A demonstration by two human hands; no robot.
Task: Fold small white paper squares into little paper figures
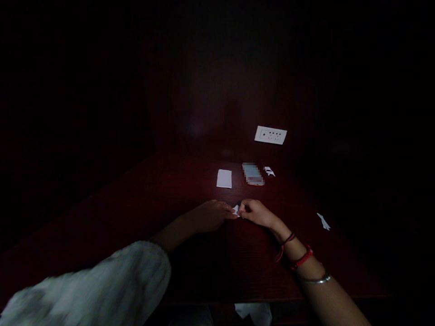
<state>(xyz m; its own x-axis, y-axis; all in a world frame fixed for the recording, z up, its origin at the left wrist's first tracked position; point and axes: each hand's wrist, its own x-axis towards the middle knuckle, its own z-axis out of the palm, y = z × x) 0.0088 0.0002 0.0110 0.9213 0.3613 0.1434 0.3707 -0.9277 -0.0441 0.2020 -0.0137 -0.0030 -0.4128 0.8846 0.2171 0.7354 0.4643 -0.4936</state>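
Observation:
Between my two hands, low over the dark red desk [183, 194], is a small folded piece of white paper [235, 209]. My left hand [213, 216] has its fingertips closed against the paper's left side, with a ring on one finger. On the other side my right hand [255, 212] pinches the paper between thumb and bent fingers. Much of the paper is covered by fingers, so its exact shape cannot be made out. A flat white rectangle of paper [224, 179] lies just beyond my hands.
A phone [253, 174] with a blurred screen lies behind my right hand, with small folded white papers [269, 171] beside it. Farther right is a narrow folded paper strip [323, 222]. A white socket plate [271, 135] is on the back panel. The surroundings are very dark.

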